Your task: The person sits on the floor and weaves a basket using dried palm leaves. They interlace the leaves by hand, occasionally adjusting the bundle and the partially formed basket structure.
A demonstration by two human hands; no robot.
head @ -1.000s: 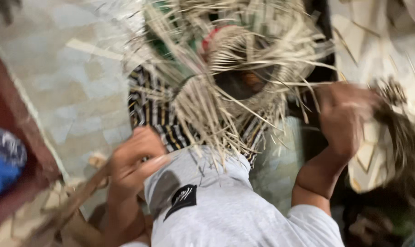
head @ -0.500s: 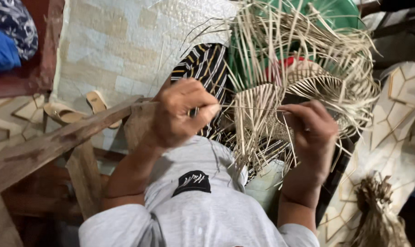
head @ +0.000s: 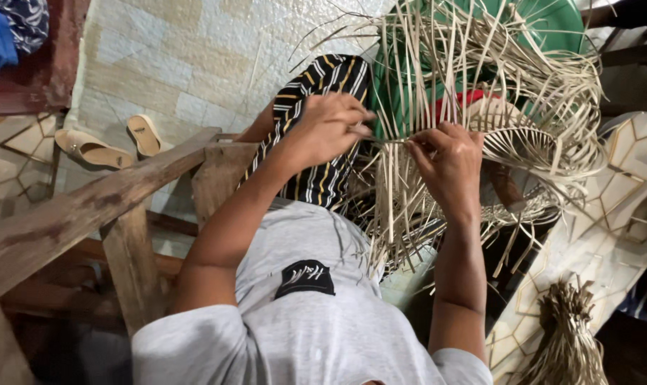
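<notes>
A half-woven basket of pale flat straw strips (head: 509,107) rests on my lap, with many loose strip ends fanning out in all directions. My left hand (head: 328,127) pinches strips at the basket's near left edge, over my black striped trouser leg (head: 316,135). My right hand (head: 448,157) grips strips just to the right of it, fingers closed around them. A thin strip runs between the two hands. Green cloth (head: 544,21) and a bit of red show behind the weave.
A rough wooden chair arm and frame (head: 88,207) run along my left side. Two beige sandals (head: 102,146) lie on the pale tiled floor (head: 195,57). A bundle of dried straw (head: 566,335) lies at lower right. Blue cloth (head: 2,36) sits at top left.
The view has swung and steadied over the basket. Both hands have come together at the basket's near edge, the right one moving in from the far right.
</notes>
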